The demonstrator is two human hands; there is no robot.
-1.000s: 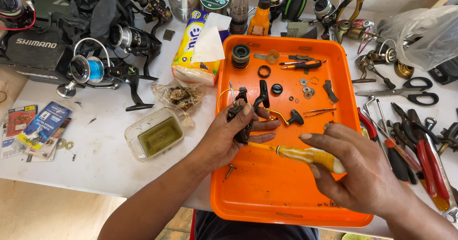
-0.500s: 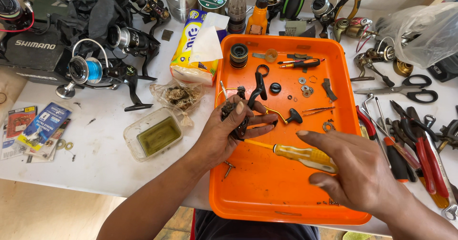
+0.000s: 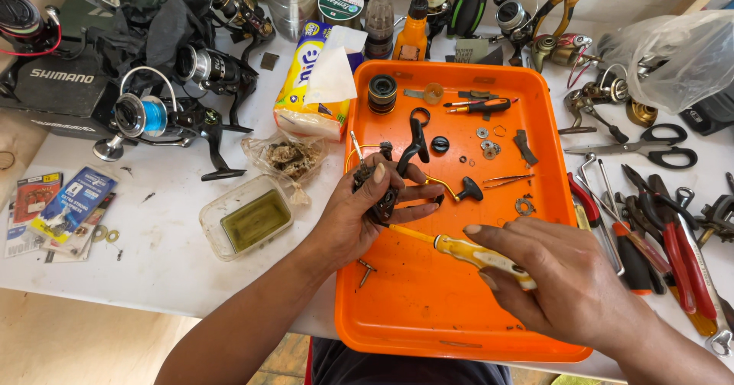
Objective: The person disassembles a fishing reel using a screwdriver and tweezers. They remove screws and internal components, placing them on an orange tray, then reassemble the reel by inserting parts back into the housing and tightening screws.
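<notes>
Hands over our orange tray [image 3: 428, 308]: left hand [image 3: 359, 217] clamps a reel body [image 3: 382, 190], right hand [image 3: 566, 285] pinches a yellow screwdriver [image 3: 459, 251] whose tip could slip, scattering washers [image 3: 489, 144] at twelve o'clock.

The tray [image 3: 428, 331] is glossy orange plastic, smooth but smeared with dirt. Over it, the left hand [image 3: 359, 217] holds a reel part [image 3: 382, 186] of dull black metal with a thin brassy wire. The right hand [image 3: 566, 285] grips a screwdriver [image 3: 466, 251] with a clear yellow plastic handle and a grimy shaft. Right of the tray lie pliers [image 3: 673, 255] with shiny red plastic grips and bare steel jaws. Left of the tray sits a clear plastic tub [image 3: 246, 217] holding murky green liquid, on a matt white table [image 3: 168, 270]. Behind the tray stands a soft paper tissue pack [image 3: 321, 87].
</notes>
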